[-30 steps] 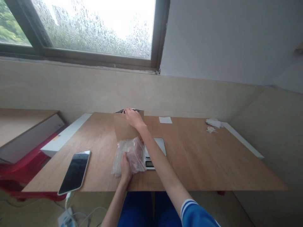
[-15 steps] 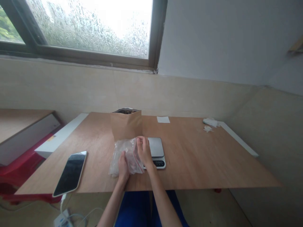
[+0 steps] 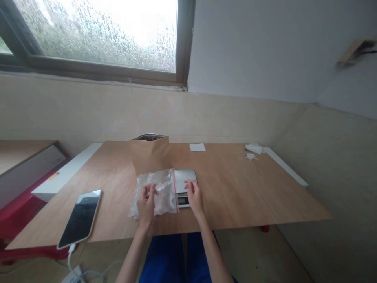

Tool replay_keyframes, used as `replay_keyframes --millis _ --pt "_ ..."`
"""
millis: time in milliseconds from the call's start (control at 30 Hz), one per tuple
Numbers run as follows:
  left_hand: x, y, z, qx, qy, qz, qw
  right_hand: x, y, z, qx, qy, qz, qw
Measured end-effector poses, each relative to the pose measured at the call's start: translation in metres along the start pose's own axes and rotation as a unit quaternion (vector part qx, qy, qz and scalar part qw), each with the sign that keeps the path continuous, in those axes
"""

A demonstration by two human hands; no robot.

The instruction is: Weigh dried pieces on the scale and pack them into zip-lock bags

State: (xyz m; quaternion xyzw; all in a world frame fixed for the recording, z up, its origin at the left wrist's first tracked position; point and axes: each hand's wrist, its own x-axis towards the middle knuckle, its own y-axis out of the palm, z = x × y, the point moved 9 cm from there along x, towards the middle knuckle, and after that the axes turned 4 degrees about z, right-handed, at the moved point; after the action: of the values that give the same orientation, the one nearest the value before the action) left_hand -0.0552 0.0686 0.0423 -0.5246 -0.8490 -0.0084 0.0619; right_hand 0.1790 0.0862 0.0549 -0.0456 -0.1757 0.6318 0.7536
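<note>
A stack of clear zip bags with a red seal strip point(image 3: 160, 190) lies near the front edge of the wooden table point(image 3: 241, 188). My left hand point(image 3: 146, 202) pinches the bags at their front left part. A small silver kitchen scale point(image 3: 185, 176) sits just right of the bags, partly under them. My right hand point(image 3: 194, 195) rests with fingers apart on the scale's front right corner, beside its display. Behind the bags an open brown paper bag point(image 3: 150, 155) stands upright with dark contents showing at its mouth.
A smartphone point(image 3: 79, 218) lies screen up at the front left, with a white cable hanging from it. A white slip of paper point(image 3: 197, 147) and crumpled white bits point(image 3: 253, 151) lie at the back. A long white box point(image 3: 63, 177) borders the table's left side.
My right hand came back from the brown bag's mouth, passed the zip bags' red seal and now rests on the scale. The zip bags lie flatter. My view shifted right.
</note>
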Motion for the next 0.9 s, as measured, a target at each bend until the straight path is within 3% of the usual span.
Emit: replay_keyframes --millis 133,200,300,367,500,600,733,900 --pt "0.028 -0.037 -0.008 0.145 0.013 -0.044 0.988 -0.022 -0.023 -0.021 -0.052 0.008 0.012 0.999" --pt "0.037 -0.048 -0.011 0.275 0.018 -0.064 0.959 -0.034 -0.027 -0.027 -0.076 -0.009 0.037 0.996" --pt "0.033 -0.05 -0.022 0.397 0.043 -0.112 0.91 -0.049 -0.026 -0.031 -0.116 -0.026 0.078 0.99" --pt "0.024 -0.037 -0.032 0.422 0.078 -0.115 0.896 -0.053 -0.024 -0.031 -0.146 -0.027 0.098 0.984" --pt "0.009 0.013 -0.04 0.449 0.188 -0.001 0.874 -0.051 -0.02 -0.029 -0.211 -0.004 0.123 0.97" --pt "0.012 0.037 -0.013 0.476 0.192 0.098 0.853 -0.048 -0.018 -0.027 -0.249 0.024 0.137 0.958" --pt "0.019 0.038 0.035 0.507 0.139 0.161 0.835 -0.048 -0.012 -0.027 -0.308 0.052 0.156 0.937" --pt "0.015 0.039 0.05 0.526 0.171 0.187 0.812 -0.045 -0.009 -0.024 -0.348 0.059 0.166 0.921"
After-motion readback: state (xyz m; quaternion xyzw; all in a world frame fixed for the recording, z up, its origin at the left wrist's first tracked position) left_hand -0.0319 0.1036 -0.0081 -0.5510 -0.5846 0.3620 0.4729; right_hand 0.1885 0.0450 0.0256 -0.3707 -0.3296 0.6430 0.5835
